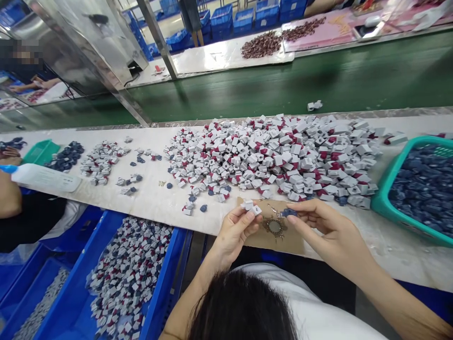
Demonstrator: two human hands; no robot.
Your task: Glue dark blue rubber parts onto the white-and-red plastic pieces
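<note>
At the counter's left end, a white tube with a blue tip [42, 177] lies beside a co-worker's forearm [9, 194], near a small green tray [40, 152] and a cluster of dark blue pieces [67, 156]. Below the counter [152, 208] at its near edge sits a blue crate [166, 278] heaped with white-and-maroon blocks [127, 274]. A large pile of the same blocks [269, 156] spreads along the counter toward its far edge. At the near edge lies a brown card [286, 245] with a small metal ring ornament [274, 226] on it. Above the card, the left hand [233, 231] pinches two small white pieces [250, 207] between thumb and fingers, while the right hand [325, 231] holds a dark blue piece [287, 213] at its fingertips, close to the white pieces but not touching them. At the right end, a teal basket [384, 203] brims with dark blue pieces [424, 189].
</note>
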